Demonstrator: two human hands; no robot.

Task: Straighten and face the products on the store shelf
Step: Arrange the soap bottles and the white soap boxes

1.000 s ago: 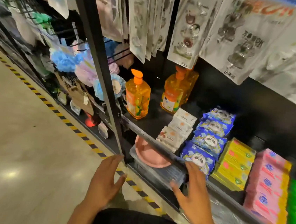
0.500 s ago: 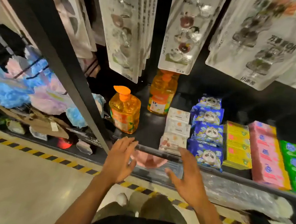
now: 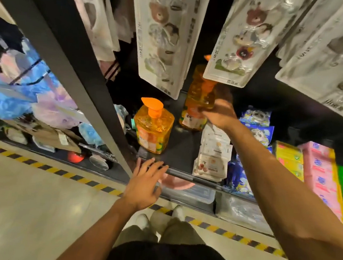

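Two orange pump bottles are on the shelf (image 3: 182, 150). The front bottle (image 3: 152, 128) stands upright near the edge, and the rear bottle (image 3: 197, 98) is behind it to the right (blurred, its top under a hanging pack). The right-hand grip (image 3: 221, 114), arm reaching deep in, curls round the rear bottle's right side. The left-hand grip (image 3: 143, 186) is released, fingers straight and spread at the shelf's front rail. Three white packs (image 3: 213, 153) lie in a row beside.
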